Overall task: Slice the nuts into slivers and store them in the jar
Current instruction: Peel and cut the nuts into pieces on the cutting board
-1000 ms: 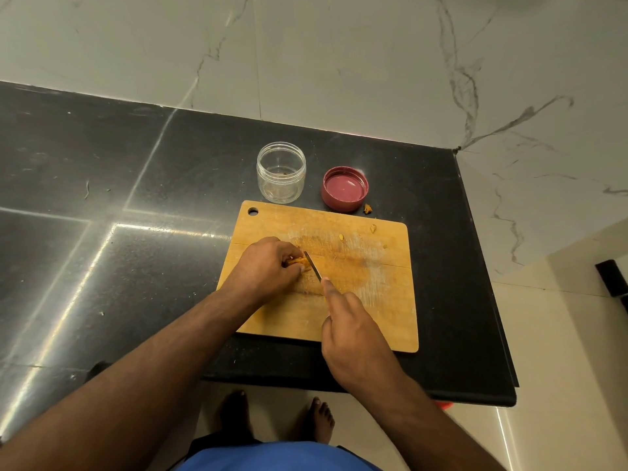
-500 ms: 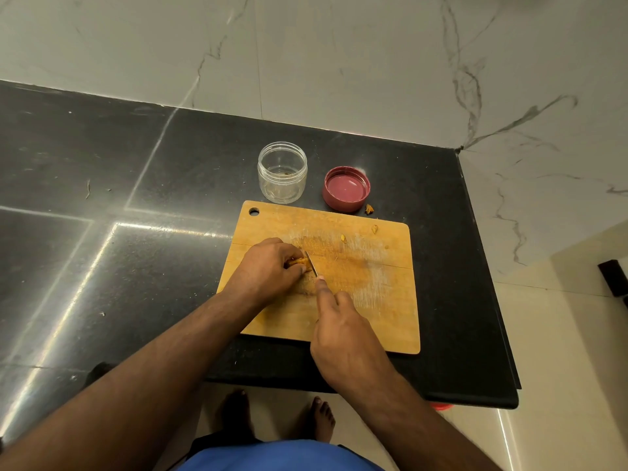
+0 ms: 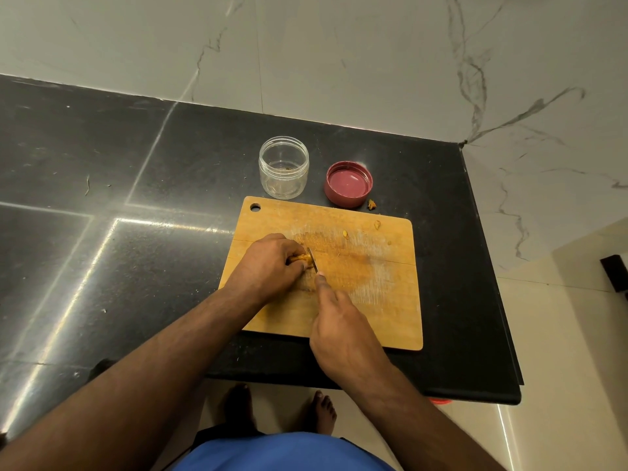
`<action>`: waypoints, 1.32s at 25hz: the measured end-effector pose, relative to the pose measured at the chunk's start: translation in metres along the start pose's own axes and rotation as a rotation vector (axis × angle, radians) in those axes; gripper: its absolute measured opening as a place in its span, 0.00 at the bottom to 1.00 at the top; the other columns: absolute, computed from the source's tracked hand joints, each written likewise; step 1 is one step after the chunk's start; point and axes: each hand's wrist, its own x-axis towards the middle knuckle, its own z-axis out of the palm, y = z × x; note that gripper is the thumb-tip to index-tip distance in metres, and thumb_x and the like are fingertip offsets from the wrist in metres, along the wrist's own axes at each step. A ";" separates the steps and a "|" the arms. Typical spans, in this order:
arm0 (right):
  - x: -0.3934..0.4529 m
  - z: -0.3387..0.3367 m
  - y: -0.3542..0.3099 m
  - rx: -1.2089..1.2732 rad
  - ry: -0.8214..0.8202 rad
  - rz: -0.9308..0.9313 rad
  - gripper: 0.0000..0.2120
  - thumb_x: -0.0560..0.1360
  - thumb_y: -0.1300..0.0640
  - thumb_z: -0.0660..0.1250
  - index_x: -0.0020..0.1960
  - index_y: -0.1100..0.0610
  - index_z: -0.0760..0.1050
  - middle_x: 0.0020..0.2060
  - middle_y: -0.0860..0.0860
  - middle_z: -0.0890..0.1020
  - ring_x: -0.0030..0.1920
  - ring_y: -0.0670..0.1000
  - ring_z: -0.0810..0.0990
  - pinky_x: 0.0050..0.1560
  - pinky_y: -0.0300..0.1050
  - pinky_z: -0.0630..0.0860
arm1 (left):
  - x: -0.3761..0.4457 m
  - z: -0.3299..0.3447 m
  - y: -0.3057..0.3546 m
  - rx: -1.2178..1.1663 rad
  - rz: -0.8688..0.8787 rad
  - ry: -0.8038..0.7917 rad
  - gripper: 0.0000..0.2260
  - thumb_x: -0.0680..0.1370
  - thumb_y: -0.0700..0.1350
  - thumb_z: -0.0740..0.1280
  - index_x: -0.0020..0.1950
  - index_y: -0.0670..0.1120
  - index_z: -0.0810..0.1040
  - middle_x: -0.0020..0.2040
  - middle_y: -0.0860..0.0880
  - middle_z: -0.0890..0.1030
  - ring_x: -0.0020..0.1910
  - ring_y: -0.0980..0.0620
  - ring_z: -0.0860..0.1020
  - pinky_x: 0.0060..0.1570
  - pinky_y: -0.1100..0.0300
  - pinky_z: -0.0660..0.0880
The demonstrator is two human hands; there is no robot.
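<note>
Writing or labels cannot be read anywhere: the clear plastic jar (image 3: 284, 168) is bare of any sticker and the red lid (image 3: 348, 184) shows only its plain inner face. Both stand on the black stone counter (image 3: 102, 205) just beyond the far edge of the wooden cutting board (image 3: 384, 300), jar to the left, lid upturned to its right, the two apart. The jar looks nearly empty, with only a speck or two at its bottom.

On the board, the left hand (image 3: 268, 263) curls its fingers over an orange-yellow nut (image 3: 300, 258) and pins it to the wood left of centre. The right hand (image 3: 343, 334) is wrapped round the handle of a knife (image 3: 312, 260), forefinger stretched along the back of the blade, whose edge sits against the nut's right side. Most of the nut is hidden under the left fingers.

Small nut scraps (image 3: 377, 225) lie near the board's far right corner, and another crumb (image 3: 371, 205) rests on the counter beside the lid. Pale marble wall rises behind
</note>
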 end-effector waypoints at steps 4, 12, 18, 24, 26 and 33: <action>-0.028 0.007 0.012 0.012 0.003 -0.013 0.31 0.83 0.58 0.53 0.81 0.46 0.43 0.64 0.48 0.69 0.51 0.47 0.74 0.49 0.42 0.73 | 0.000 0.001 -0.001 0.000 -0.019 0.010 0.16 0.79 0.52 0.69 0.65 0.48 0.81 0.54 0.51 0.80 0.49 0.55 0.74 0.46 0.63 0.68; -0.029 -0.004 0.025 0.103 0.106 -0.069 0.27 0.84 0.55 0.53 0.80 0.46 0.50 0.56 0.44 0.70 0.50 0.44 0.73 0.50 0.40 0.75 | 0.000 0.001 -0.003 -0.002 -0.040 -0.021 0.17 0.79 0.53 0.69 0.67 0.49 0.80 0.57 0.51 0.80 0.52 0.54 0.75 0.48 0.63 0.70; -0.021 -0.006 0.016 0.061 0.125 -0.122 0.27 0.84 0.55 0.53 0.80 0.46 0.49 0.56 0.44 0.69 0.49 0.44 0.72 0.48 0.39 0.74 | -0.001 0.000 0.001 -0.004 -0.044 -0.012 0.17 0.79 0.52 0.69 0.67 0.49 0.80 0.57 0.50 0.80 0.52 0.54 0.75 0.47 0.62 0.69; -0.018 -0.002 0.011 0.009 0.112 -0.119 0.27 0.84 0.55 0.53 0.80 0.47 0.48 0.59 0.46 0.71 0.49 0.45 0.72 0.47 0.39 0.73 | -0.001 -0.001 0.002 0.001 -0.032 -0.010 0.16 0.79 0.51 0.69 0.66 0.48 0.80 0.56 0.50 0.80 0.52 0.53 0.76 0.48 0.61 0.71; -0.019 -0.002 0.010 -0.004 0.099 -0.120 0.27 0.84 0.56 0.53 0.81 0.48 0.48 0.59 0.47 0.71 0.49 0.46 0.73 0.46 0.39 0.72 | -0.001 -0.001 0.002 0.005 -0.025 -0.011 0.16 0.79 0.51 0.69 0.66 0.48 0.80 0.56 0.49 0.80 0.53 0.52 0.76 0.49 0.60 0.73; -0.005 -0.005 0.001 -0.034 0.029 -0.067 0.30 0.82 0.59 0.53 0.81 0.48 0.45 0.65 0.51 0.69 0.56 0.50 0.73 0.50 0.42 0.69 | -0.001 -0.003 0.004 0.023 -0.004 -0.015 0.14 0.80 0.49 0.68 0.64 0.47 0.81 0.55 0.49 0.81 0.52 0.52 0.76 0.51 0.59 0.74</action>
